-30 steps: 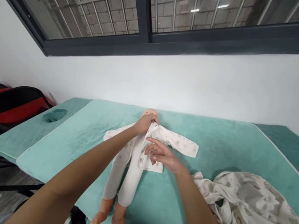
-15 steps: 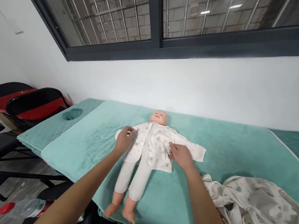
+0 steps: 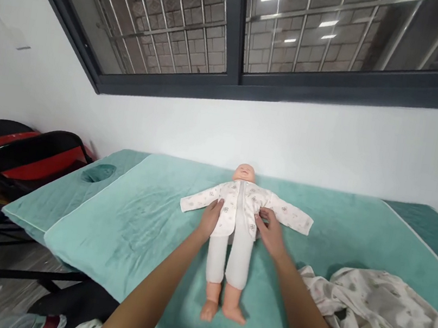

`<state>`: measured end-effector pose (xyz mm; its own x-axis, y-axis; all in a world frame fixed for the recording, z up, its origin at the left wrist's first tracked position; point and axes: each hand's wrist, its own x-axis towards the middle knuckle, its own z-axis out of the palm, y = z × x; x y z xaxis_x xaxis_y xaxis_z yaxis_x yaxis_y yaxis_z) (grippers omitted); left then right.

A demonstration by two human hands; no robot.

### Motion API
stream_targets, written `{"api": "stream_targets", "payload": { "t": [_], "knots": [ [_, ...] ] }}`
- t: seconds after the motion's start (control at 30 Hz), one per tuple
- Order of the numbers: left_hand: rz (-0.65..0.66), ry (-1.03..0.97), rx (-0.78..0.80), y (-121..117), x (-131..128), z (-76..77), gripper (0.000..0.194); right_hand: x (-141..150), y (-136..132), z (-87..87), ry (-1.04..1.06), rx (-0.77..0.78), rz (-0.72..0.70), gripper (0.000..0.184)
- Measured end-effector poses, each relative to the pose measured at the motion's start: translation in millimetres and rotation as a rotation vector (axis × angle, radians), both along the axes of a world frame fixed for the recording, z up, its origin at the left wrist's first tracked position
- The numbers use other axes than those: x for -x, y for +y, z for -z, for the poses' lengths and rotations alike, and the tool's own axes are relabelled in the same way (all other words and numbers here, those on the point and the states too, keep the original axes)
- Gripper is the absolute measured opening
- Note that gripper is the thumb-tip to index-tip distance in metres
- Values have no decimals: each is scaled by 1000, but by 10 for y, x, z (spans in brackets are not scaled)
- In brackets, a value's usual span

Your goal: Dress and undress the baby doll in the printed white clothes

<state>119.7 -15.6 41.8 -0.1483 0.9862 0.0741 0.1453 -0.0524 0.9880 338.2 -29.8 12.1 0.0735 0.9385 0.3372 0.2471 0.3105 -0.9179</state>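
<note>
A bald baby doll [image 3: 244, 173] lies on its back, head toward the wall and bare feet toward me. It wears white trousers [image 3: 238, 260] and a white printed jacket [image 3: 228, 215], whose long sleeves stretch out to both sides. The jacket's front edges hang apart at the lower middle. My left hand [image 3: 211, 218] is closed around the doll's side at the waist, over the jacket. On the opposite side my right hand [image 3: 270, 231] grips the waist with bent fingers, partly hiding the jacket's hem.
The doll rests on a bed with a green plush cover [image 3: 111, 224] and a face hole [image 3: 98, 173] at its left end. A crumpled printed cloth [image 3: 380, 320] lies to the right. Black and red chairs [image 3: 42, 159] stand left. Behind are a white wall and barred window.
The doll has turned from slanting to nearly straight, its legs swinging right. My hands have closed in on its waist, and its left-lying sleeve now shows fully. The view has shifted.
</note>
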Motion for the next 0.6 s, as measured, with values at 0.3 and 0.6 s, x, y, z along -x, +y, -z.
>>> {"api": "stream_targets", "payload": {
  "t": [0.3,0.6],
  "knots": [
    [-103,-186,-24,-35,178,339,36,-33,-90,-107,30,71,18,34],
    [-41,-516,-42,-94,261,390,37,-56,-149,-161,295,115,-126,31]
  ]
}}
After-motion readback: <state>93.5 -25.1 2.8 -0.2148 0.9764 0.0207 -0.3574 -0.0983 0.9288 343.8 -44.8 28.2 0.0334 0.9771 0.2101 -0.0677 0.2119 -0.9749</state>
